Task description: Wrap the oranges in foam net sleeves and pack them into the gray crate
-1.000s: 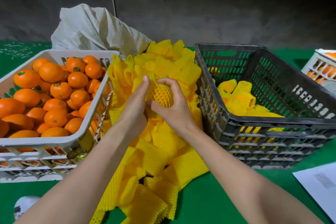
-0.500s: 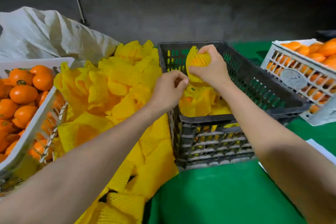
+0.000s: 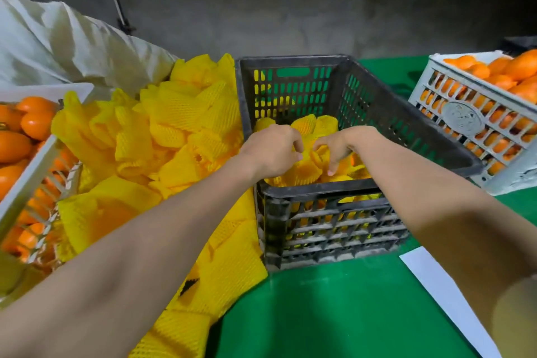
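Note:
Both my hands are down inside the gray crate (image 3: 319, 187), which stands at the middle. My right hand (image 3: 340, 145) curls its fingers over a wrapped orange (image 3: 312, 161) in a yellow foam net sleeve, low among other wrapped oranges (image 3: 325, 122). My left hand (image 3: 270, 151) is just left of it, with curled fingers and thumb pinching the sleeve's edge. Loose yellow net sleeves (image 3: 174, 131) lie heaped left of the crate. Bare oranges (image 3: 14, 145) fill a white crate (image 3: 37, 166) at the far left.
A second white crate (image 3: 462, 116) of oranges stands at the right, close behind the gray crate's corner. A pale woven bag (image 3: 72, 43) sits behind the sleeves. A white paper sheet (image 3: 444, 296) lies on the green table (image 3: 334, 314) at the front right.
My right hand carried the wrapped orange from over the sleeve pile into the gray crate and lowered it onto the others. My left hand followed into the crate. My view swung right.

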The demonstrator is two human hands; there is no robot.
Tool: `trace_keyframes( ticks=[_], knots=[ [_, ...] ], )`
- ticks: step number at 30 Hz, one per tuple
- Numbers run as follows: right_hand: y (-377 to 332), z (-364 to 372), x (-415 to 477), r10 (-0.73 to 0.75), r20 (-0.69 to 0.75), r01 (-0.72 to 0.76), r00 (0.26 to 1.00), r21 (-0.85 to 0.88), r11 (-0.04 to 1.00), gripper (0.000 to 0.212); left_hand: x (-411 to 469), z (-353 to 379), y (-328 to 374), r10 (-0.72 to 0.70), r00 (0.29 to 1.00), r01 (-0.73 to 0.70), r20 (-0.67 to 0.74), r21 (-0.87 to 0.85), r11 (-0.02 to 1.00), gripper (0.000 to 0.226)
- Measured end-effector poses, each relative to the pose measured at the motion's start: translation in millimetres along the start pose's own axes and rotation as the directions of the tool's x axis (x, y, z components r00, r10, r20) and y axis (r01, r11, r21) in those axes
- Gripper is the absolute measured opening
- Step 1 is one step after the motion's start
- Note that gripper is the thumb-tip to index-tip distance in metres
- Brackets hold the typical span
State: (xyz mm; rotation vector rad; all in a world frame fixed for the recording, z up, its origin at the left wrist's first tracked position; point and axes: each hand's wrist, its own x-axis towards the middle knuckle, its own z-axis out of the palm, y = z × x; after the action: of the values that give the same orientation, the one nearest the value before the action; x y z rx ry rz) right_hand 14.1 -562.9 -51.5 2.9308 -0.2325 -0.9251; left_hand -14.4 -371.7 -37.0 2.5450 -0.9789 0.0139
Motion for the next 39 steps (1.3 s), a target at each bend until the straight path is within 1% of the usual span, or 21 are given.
trace_keyframes(
  ticks=[1, 3, 5, 7, 10, 12, 14, 15, 16, 17, 19, 21, 23, 25, 27, 29, 32, 34, 36, 37, 39],
  knots=[
    [-4.0, -0.6, -0.5, -0.010, -0.041, 0.010, 0.999, -0.006, 1.000, 0.087, -2.2, -1.1, -0.3, -0.002, 1.000, 0.001, -0.023, -0.037, 0.999, 0.013],
    [-12.4, -1.7, -4.4, -0.059, -0.221, 0.060, 0.973, -0.003, 0.998, 0.078, -6.7, -2.3, -1.2, -0.018, 0.994, 0.004, -0.111, -0.129, 0.992, 0.013],
    [-23.0, -4.5, -15.2, -0.131, -0.431, 0.159, 0.893, 0.030, 0.987, 0.058, -11.9, -4.5, -2.8, -0.065, 0.977, 0.012, -0.202, -0.254, 0.967, 0.014],
    [-40.0, -6.8, -34.6, -0.175, -0.634, 0.274, 0.754, 0.061, 0.960, 0.039, -18.1, -11.2, -4.8, -0.115, 0.969, 0.020, -0.220, -0.393, 0.919, 0.016],
    [-78.3, -7.8, -73.9, -0.128, -0.878, 0.492, 0.461, 0.133, 0.860, 0.024, -31.8, -30.0, -14.4, -0.240, 0.951, 0.041, -0.196, -0.688, 0.724, 0.019],
    [-110.6, -4.1, -104.8, -0.095, -0.957, 0.682, 0.276, 0.126, 0.720, 0.017, -44.5, -45.4, -28.5, -0.327, 0.925, 0.063, -0.196, -0.767, 0.638, 0.023],
    [-142.8, 3.8, -126.9, -0.081, -0.984, 0.803, 0.161, 0.083, 0.590, 0.012, -61.6, -59.4, -46.9, -0.383, 0.902, 0.086, -0.201, -0.785, 0.613, 0.025],
    [-159.0, 9.7, -131.2, -0.098, -0.983, 0.836, 0.152, 0.075, 0.544, 0.012, -71.8, -65.2, -57.4, -0.415, 0.887, 0.100, -0.204, -0.792, 0.602, 0.029],
    [-175.3, 16.9, -130.9, -0.139, -0.973, 0.854, 0.184, 0.088, 0.513, 0.014, -83.1, -70.0, -68.6, -0.452, 0.867, 0.116, -0.210, -0.797, 0.593, 0.032],
    [-191.2, 25.1, -126.5, -0.208, -0.944, 0.852, 0.256, 0.118, 0.510, 0.016, -94.9, -73.4, -80.1, -0.488, 0.846, 0.135, -0.215, -0.800, 0.585, 0.031],
    [-220.9, 44.8, -103.4, -0.373, -0.793, 0.761, 0.481, 0.167, 0.626, 0.021, -119.3, -77.2, -101.5, -0.541, 0.815, 0.179, -0.205, -0.800, 0.573, 0.023],
    [-242.6, 68.6, -72.5, -0.442, -0.554, 0.614, 0.705, 0.167, 0.771, 0.033, -142.3, -77.6, -119.2, -0.581, 0.794, 0.226, -0.177, -0.802, 0.553, 0.017],
    [-255.5, 93.3, -45.3, -0.444, -0.360, 0.518, 0.821, 0.142, 0.843, 0.044, -163.0, -76.4, -132.3, -0.608, 0.779, 0.264, -0.151, -0.801, 0.538, 0.015],
    [-263.7, 111.7, -29.4, -0.416, -0.298, 0.470, 0.859, 0.134, 0.873, 0.037, -180.3, -74.5, -141.2, -0.618, 0.776, 0.296, -0.124, -0.794, 0.531, 0.015],
    [-268.7, 118.5, -24.0, -0.360, -0.342, 0.435, 0.868, 0.172, 0.884, 0.032, -194.0, -72.3, -148.5, -0.628, 0.771, 0.317, -0.106, -0.791, 0.523, 0.017],
    [-271.3, 111.8, -26.5, -0.340, -0.429, 0.452, 0.837, 0.192, 0.871, 0.032, -204.4, -70.3, -154.9, -0.644, 0.760, 0.338, -0.083, -0.796, 0.502, 0.017],
    [-268.9, 84.9, -42.7, -0.331, -0.626, 0.563, 0.706, 0.214, 0.798, 0.025, -213.9, -67.3, -157.7, -0.658, 0.752, 0.380, -0.030, -0.797, 0.470, 0.017],
    [-265.5, 64.2, -60.3, -0.300, -0.751, 0.651, 0.588, 0.219, 0.727, 0.020, -214.3, -65.7, -155.2, -0.638, 0.770, 0.416, 0.024, -0.776, 0.473, 0.042],
    [-261.5, 46.1, -80.4, -0.262, -0.829, 0.752, 0.494, 0.256, 0.607, 0.015, -213.0, -65.4, -150.7, -0.614, 0.787, 0.442, 0.062, -0.751, 0.491, 0.058],
    [-259.8, 39.3, -90.0, -0.242, -0.847, 0.790, 0.473, 0.286, 0.542, 0.013, -212.7, -66.4, -148.4, -0.592, 0.804, 0.442, 0.066, -0.733, 0.518, 0.056],
    [-256.6, 29.7, -105.7, -0.209, -0.852, 0.818, 0.479, 0.348, 0.458, 0.011, -211.8, -68.6, -146.7, -0.546, 0.837, 0.399, 0.039, -0.727, 0.559, 0.033]
  ],
)
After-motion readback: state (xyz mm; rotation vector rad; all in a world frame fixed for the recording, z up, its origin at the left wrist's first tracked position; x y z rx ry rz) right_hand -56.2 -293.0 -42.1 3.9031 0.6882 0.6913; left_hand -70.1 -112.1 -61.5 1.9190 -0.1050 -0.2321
